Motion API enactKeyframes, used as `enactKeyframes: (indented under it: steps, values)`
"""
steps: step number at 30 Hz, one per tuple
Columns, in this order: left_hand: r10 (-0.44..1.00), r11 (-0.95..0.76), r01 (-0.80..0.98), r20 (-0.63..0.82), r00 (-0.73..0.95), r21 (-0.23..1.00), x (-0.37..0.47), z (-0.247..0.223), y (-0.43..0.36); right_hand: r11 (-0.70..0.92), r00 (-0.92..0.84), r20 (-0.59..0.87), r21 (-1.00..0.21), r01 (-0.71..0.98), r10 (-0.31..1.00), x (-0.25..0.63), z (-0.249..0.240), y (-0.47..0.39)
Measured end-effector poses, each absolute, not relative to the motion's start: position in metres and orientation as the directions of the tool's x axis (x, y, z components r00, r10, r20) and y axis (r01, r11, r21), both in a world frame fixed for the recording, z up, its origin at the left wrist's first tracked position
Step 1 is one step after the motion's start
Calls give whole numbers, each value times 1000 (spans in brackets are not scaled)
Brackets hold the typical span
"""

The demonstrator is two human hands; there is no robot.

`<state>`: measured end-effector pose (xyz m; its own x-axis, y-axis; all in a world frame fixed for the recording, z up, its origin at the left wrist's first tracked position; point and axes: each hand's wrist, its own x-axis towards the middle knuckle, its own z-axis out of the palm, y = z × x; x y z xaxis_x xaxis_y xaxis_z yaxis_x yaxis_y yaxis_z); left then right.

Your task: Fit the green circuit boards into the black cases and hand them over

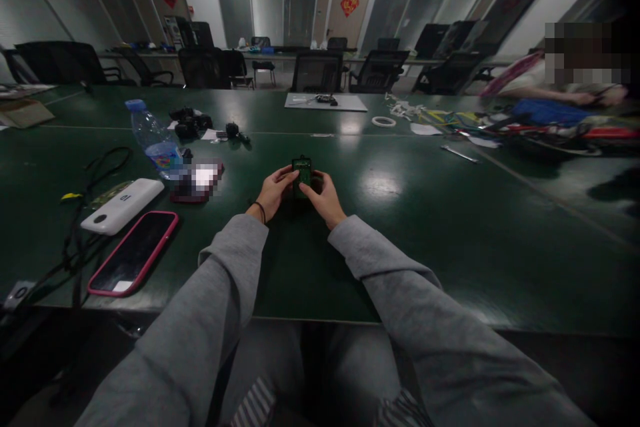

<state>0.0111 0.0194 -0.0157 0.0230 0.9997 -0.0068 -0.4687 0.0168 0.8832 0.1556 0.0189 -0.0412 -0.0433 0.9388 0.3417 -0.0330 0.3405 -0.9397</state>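
Your 2 hands, the left hand [275, 192] and the right hand [326, 196], hold 1 small dark device [302, 177] between them, both thumbs on its face, above the green table [425, 213]. To its left lie 1 pink-edged phone [134, 253] and 1 white power bank [123, 206].

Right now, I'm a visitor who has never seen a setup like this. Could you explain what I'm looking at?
No machine is in view: these are a person's two bare hands. The single picture comes from a camera worn on that person's head, looking forward and down. The left hand and right hand together hold a small dark device, too small to identify. On the green table, to the person's left, are a pink-edged phone, a white gadget and a plastic bottle. Another person is across the table, at the right.
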Motion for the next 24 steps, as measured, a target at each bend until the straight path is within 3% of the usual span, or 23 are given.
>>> enactKeyframes:
  steps: [4, 8, 14, 21, 24]
  values:
    - [994, -100, -443, 109, -4, 891, 10, -13, 16, 509, 46, 534, -826, 242, 844, 161, -36, 17]
    - [996, -36, -397, 64, 59, 917, 15, -7, 8, 510, 85, 608, -726, 462, 789, 167, -29, 13]
    - [996, -74, -366, 88, 20, 928, 30, -2, -1, 487, 114, 634, -685, 542, 765, 166, -30, 13]
    - [988, -149, -355, 156, -8, 923, 33, -11, 3, 504, 39, 657, -615, 607, 753, 160, -34, 11]
    - [991, -133, -391, 116, -66, 911, 34, -14, 2, 546, -16, 656, -614, 571, 754, 157, -34, 9]
